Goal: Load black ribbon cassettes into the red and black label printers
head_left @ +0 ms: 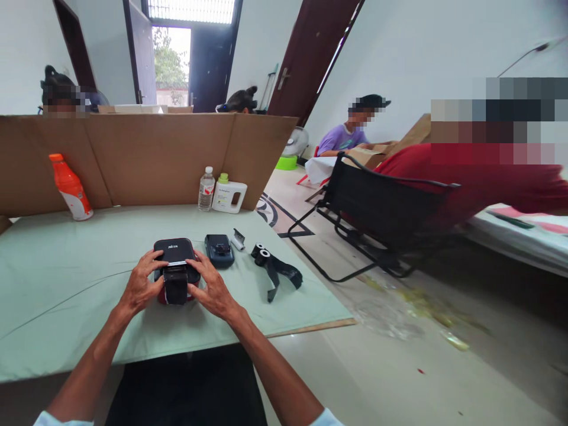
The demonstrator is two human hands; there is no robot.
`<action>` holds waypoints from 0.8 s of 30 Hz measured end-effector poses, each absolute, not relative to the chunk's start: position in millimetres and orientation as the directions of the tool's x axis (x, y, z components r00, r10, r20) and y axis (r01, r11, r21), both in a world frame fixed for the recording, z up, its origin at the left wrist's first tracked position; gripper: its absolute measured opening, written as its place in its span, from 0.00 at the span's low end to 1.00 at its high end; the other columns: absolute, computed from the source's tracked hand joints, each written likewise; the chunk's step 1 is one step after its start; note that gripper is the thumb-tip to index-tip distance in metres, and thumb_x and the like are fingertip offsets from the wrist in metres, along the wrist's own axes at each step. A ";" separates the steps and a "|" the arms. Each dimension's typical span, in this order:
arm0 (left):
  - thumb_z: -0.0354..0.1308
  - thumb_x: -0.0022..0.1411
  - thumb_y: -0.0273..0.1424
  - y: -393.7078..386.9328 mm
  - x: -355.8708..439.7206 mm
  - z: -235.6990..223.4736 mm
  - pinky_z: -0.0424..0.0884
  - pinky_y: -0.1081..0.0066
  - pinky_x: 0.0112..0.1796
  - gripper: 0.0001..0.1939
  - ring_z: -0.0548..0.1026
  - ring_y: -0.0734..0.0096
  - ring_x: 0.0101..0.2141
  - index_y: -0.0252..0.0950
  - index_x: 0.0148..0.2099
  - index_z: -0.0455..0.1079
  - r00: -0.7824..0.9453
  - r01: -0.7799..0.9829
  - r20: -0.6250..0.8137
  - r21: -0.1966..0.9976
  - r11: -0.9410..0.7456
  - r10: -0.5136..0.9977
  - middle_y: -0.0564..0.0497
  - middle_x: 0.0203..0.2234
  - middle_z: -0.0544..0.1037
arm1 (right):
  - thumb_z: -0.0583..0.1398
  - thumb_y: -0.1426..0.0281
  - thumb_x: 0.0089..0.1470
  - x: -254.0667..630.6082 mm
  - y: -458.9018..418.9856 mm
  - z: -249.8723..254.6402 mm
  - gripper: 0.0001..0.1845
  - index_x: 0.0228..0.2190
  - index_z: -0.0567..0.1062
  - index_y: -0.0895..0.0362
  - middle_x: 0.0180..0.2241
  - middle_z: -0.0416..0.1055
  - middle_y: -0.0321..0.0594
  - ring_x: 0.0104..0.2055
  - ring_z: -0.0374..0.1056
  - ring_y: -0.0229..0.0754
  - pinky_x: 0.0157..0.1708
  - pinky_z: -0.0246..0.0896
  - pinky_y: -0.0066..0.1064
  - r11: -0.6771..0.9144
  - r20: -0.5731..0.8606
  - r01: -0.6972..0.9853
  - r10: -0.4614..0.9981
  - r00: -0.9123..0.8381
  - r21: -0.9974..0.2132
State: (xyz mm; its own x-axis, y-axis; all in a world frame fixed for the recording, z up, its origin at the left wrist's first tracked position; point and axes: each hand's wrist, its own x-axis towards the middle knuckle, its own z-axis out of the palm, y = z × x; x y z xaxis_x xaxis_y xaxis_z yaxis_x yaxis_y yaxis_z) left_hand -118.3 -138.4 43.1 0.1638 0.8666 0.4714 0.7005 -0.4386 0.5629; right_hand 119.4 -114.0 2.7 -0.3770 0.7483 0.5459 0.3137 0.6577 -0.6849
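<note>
The left hand (142, 283) is curving, moderately spread, around the eight-o'clock side of a black-and-red device (174, 251), fingertips resting on its lid; the right hand (212, 285) is mirroring it at four o'clock, both holding the body between them. The device is sitting on the tabletop (89, 322), its dark strip (176, 287) facing six o'clock; its long axis is not showing clearly. A smaller dark device (219, 251) is lying at two o'clock.

The head-worn camera looked forward and down (near, I noticed) over the left hand (142, 283) and right hand (213, 285), facing a doorway (171, 66).
</note>
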 end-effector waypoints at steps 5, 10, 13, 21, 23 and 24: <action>0.57 0.60 0.27 -138.7 -117.7 45.5 0.63 0.43 0.65 0.16 0.66 0.50 0.66 0.40 0.48 0.80 0.186 0.707 0.480 0.540 -0.456 0.857 0.43 0.61 0.75 | 0.65 0.73 0.54 120.6 -114.1 6.0 0.33 0.62 0.70 0.54 0.72 0.52 0.53 0.73 0.52 0.56 0.70 0.51 0.54 0.665 0.539 0.316 0.739 -0.404 -0.677; 0.60 0.59 0.28 -144.2 -126.0 47.7 0.61 0.42 0.65 0.25 0.61 0.46 0.69 0.38 0.59 0.73 0.287 0.684 0.428 0.534 -0.496 0.857 0.38 0.69 0.63 | 0.65 0.73 0.54 122.1 -114.9 6.2 0.34 0.63 0.69 0.54 0.72 0.51 0.52 0.74 0.51 0.55 0.71 0.49 0.53 0.666 0.530 0.310 0.736 -0.421 -0.679; 0.64 0.57 0.29 -143.6 -133.4 47.9 0.60 0.41 0.65 0.32 0.58 0.43 0.70 0.39 0.64 0.69 0.334 0.668 0.375 0.553 -0.498 0.865 0.36 0.73 0.55 | 0.65 0.72 0.54 122.3 -115.4 4.6 0.36 0.64 0.67 0.53 0.73 0.50 0.51 0.74 0.50 0.56 0.71 0.49 0.54 0.656 0.524 0.309 0.745 -0.413 -0.689; 0.66 0.57 0.31 -140.7 -136.8 45.2 0.57 0.40 0.66 0.33 0.56 0.43 0.70 0.39 0.65 0.67 0.346 0.674 0.355 0.550 -0.493 0.869 0.36 0.73 0.53 | 0.68 0.68 0.55 123.1 -115.5 -11.1 0.43 0.69 0.61 0.52 0.71 0.54 0.54 0.73 0.52 0.57 0.70 0.50 0.56 0.643 0.522 0.319 0.758 -0.391 -0.696; 0.66 0.57 0.31 -140.2 -137.2 45.2 0.57 0.39 0.66 0.35 0.57 0.42 0.70 0.40 0.66 0.66 0.348 0.676 0.360 0.543 -0.498 0.865 0.37 0.73 0.54 | 0.69 0.68 0.56 123.3 -115.5 -13.4 0.44 0.69 0.60 0.52 0.71 0.55 0.55 0.73 0.53 0.56 0.70 0.51 0.55 0.647 0.527 0.313 0.755 -0.390 -0.696; 0.66 0.56 0.31 -139.8 -137.7 45.3 0.57 0.39 0.66 0.35 0.56 0.42 0.70 0.41 0.66 0.65 0.351 0.675 0.362 0.541 -0.502 0.863 0.37 0.73 0.54 | 0.69 0.68 0.56 123.4 -115.6 -14.0 0.45 0.69 0.59 0.52 0.71 0.55 0.55 0.73 0.53 0.56 0.70 0.52 0.55 0.648 0.530 0.308 0.754 -0.388 -0.696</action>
